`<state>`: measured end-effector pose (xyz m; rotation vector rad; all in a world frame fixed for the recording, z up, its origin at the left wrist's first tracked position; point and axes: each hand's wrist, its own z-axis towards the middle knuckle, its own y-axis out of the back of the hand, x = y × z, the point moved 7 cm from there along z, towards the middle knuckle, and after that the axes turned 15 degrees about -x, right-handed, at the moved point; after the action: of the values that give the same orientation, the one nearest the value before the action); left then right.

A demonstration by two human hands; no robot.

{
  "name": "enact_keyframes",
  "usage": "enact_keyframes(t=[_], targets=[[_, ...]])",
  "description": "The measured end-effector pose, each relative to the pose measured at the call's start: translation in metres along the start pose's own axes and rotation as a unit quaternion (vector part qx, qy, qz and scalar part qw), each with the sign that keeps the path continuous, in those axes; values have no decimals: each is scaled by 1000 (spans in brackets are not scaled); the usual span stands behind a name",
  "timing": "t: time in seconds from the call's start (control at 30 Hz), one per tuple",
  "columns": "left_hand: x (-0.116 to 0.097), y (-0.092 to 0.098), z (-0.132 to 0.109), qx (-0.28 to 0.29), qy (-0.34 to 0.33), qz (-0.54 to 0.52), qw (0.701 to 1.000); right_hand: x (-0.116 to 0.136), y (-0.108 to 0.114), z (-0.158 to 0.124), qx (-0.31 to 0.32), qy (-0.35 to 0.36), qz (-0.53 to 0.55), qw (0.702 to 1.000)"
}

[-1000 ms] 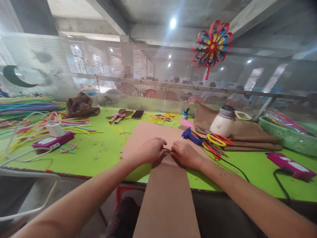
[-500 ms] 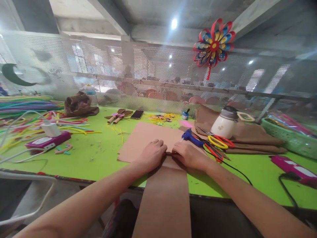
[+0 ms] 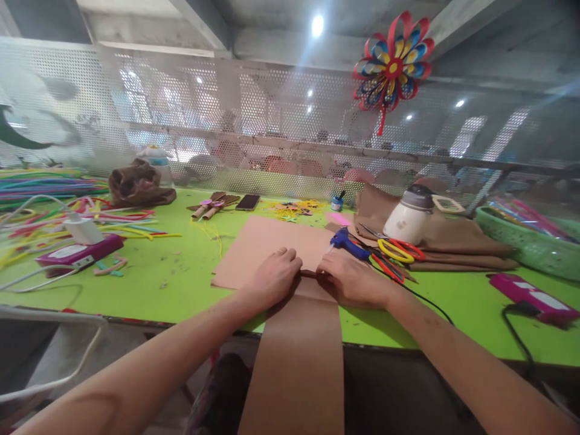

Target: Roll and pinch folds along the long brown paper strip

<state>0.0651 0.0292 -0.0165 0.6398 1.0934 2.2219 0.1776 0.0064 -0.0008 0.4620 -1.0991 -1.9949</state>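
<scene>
A long strip of brown paper [image 3: 294, 356] runs from my lap up over the edge of the green table [image 3: 181, 278]. Its far end meets a wider brown sheet [image 3: 263, 248] lying flat on the table. My left hand [image 3: 272, 279] and my right hand [image 3: 351, 281] rest side by side on the strip's far end. Both have their fingers curled and pressed down on a fold in the paper, with the fingertips nearly touching.
A blue glue gun [image 3: 347, 241], yellow and red scissors [image 3: 399, 251], a white jar [image 3: 408, 220] and brown cloth [image 3: 453, 244] lie right of my hands. Further right are a green basket [image 3: 530, 244] and pink box [image 3: 534, 299]. Coloured sticks [image 3: 54, 205] and a charger [image 3: 81, 229] fill the left.
The view has tilted down slightly and the strip has slid a little toward me. Both hands stay pressed on the fold, the left fingers now lying flatter on the paper.
</scene>
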Motion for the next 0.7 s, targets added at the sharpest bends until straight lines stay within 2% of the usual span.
enact_keyframes(t=[0.2, 0.37, 0.7], targets=[[0, 0, -2, 0, 1, 9, 1000, -6, -6, -4, -4, -1, -15, 1000], [-4, 8, -4, 1, -15, 18, 1000, -7, -10, -8, 0, 5, -67, 998], [-4, 17, -7, 10, -15, -34, 999, 9, -7, -14, 21, 43, -155, 987]])
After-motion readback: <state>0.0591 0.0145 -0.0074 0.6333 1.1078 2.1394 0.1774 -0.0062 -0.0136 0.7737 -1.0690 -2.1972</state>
